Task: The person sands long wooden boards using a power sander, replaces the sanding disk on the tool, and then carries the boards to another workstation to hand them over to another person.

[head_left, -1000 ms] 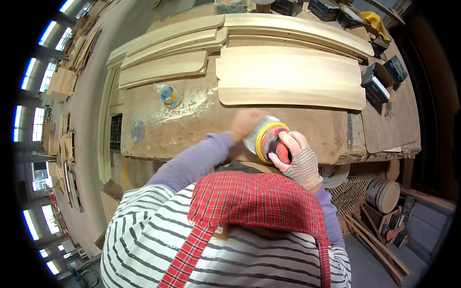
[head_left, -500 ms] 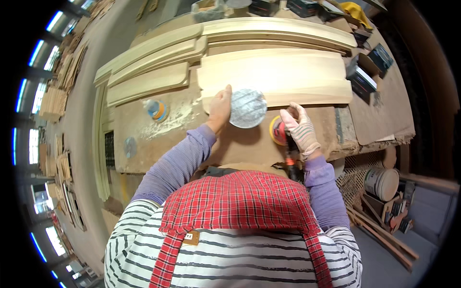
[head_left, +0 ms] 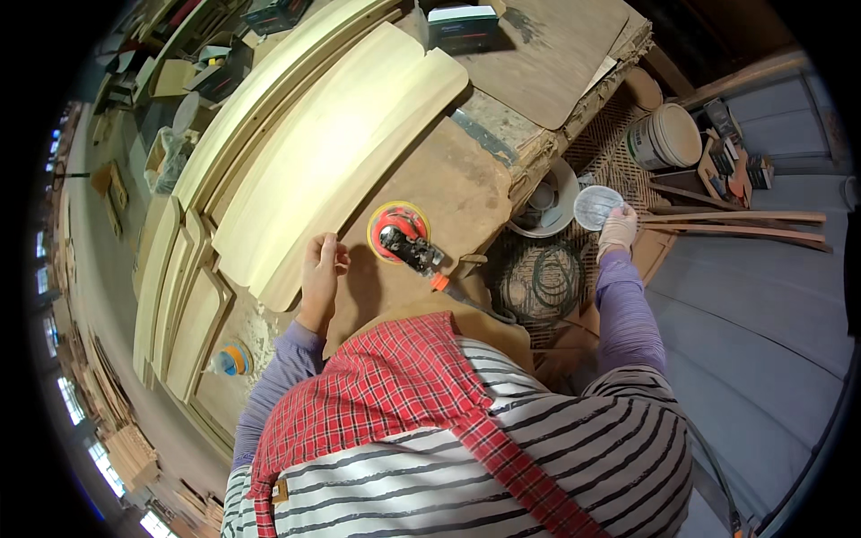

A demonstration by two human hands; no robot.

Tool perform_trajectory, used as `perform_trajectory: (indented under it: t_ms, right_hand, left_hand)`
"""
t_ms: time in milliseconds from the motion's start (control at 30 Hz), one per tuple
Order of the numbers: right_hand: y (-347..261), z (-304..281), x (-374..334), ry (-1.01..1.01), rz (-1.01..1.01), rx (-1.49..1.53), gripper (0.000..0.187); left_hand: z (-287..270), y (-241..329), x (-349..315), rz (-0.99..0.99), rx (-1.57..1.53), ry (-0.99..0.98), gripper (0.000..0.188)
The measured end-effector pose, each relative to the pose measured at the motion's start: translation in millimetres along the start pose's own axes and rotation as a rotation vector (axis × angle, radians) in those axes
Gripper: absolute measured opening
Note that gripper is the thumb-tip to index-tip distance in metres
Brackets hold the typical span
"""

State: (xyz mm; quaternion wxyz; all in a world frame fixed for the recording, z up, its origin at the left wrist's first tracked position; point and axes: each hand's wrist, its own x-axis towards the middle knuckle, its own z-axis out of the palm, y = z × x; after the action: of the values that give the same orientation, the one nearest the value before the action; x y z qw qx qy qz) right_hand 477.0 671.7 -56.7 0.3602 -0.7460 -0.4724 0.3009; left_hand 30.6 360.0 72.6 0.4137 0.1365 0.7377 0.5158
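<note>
My gloved right hand [head_left: 617, 228] is closed on the edge of a round grey sanding disc [head_left: 598, 208], held out past the table's right edge beside a white bucket [head_left: 558, 204]. Bare and with fingers loosely curled and apart, my left hand [head_left: 321, 276] has nothing visible in it. It hovers over the table near the edge of a wide pale wooden board [head_left: 332, 134]. To its right sits a sander [head_left: 401, 235] with a red body and yellow rim, its black and orange hose end pointing toward me.
More curved boards [head_left: 176, 287] lie on the left of the worktable [head_left: 448, 179]. A small round tool with an orange-blue band [head_left: 235, 359] is at lower left. A dark box [head_left: 462, 29] stands at the far side. Right of the table are a white tub [head_left: 664, 139], wooden strips [head_left: 735, 217] and a coiled hose [head_left: 543, 278].
My view has turned right. The sanding disc has passed from my left hand to my right, which has left the sander and moved out beyond the table's right edge.
</note>
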Motion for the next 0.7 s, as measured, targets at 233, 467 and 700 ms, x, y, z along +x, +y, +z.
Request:
perform_trajectory:
  t_ms: [233,467,700]
  right_hand:
    - [-120.2,78.8,-11.4,-0.083,-0.336,-0.145,0.053]
    - [-351.4,211.9,8.1,-0.417,-1.016,0.126,0.03]
    - [-412.9,370.1,80.2,-0.637,-0.838,-0.883,0.047]
  left_hand:
    - [-38.8,-15.5,-1.0,-0.037,-0.025,0.095,0.029]
    - [-58.3,-22.6,-6.5,-0.063,-0.147,0.229,0.021]
    - [-66.8,-42.9,-6.8,-0.061,-0.261,0.32,0.017]
